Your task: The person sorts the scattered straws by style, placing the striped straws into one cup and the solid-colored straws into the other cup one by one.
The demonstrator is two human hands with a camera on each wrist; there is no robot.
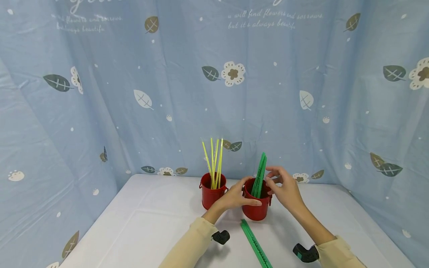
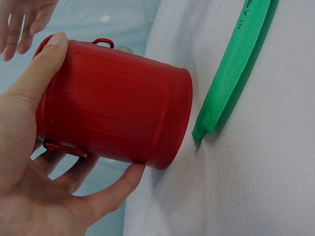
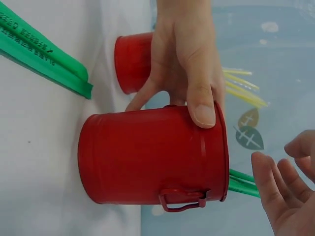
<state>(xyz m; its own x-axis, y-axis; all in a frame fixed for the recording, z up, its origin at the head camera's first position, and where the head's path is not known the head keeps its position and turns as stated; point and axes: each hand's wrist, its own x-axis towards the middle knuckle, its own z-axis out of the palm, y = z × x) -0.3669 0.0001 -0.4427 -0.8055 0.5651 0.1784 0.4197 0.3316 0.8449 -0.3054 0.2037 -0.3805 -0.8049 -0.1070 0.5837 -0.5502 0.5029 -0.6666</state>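
My left hand grips a small red metal bucket from its left side. The thumb lies over the rim, and the other fingers spread around the wall. Inside the bucket, several slim green packets lean upright, their tops above the rim. Just right of those packets is my right hand, its fingers loosely bent with nothing between them; the right wrist view shows a gap from the fingers to the green packets. More green packets with dark print lie on the table in front of the bucket.
A second red bucket stands to the left, holding several thin yellow sticks. Both rest on a white-covered table. A blue patterned curtain hangs behind the table's far edge.
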